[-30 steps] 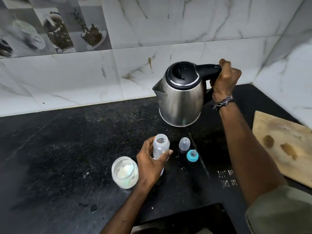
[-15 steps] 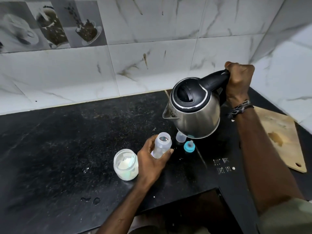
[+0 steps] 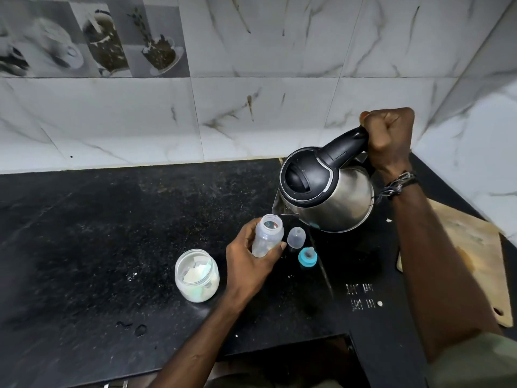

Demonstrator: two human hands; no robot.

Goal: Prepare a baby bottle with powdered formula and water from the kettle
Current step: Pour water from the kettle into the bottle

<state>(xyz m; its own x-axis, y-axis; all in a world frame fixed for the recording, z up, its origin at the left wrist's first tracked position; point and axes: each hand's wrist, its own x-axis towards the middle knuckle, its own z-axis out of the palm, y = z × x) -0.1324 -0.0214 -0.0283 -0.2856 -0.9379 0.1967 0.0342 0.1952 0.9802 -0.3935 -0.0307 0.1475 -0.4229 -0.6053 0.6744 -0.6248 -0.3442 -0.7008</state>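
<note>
One powder jar (image 3: 197, 275), lidless, stands on the black desk (image 3: 84, 247) just left of the baby bottle (image 3: 267, 236). One left hand (image 3: 249, 264) has its grip curled round the one open bottle, tilted slightly. Just right of the bottle: one clear cap (image 3: 296, 237) and one blue teat ring (image 3: 307, 257). Beyond the bottle, one kettle (image 3: 327, 191) is tipped, spout at the bottle's mouth; the right hand (image 3: 387, 138) has its grip clenched on the handle. One wooden board (image 3: 472, 253) lies far right.
</note>
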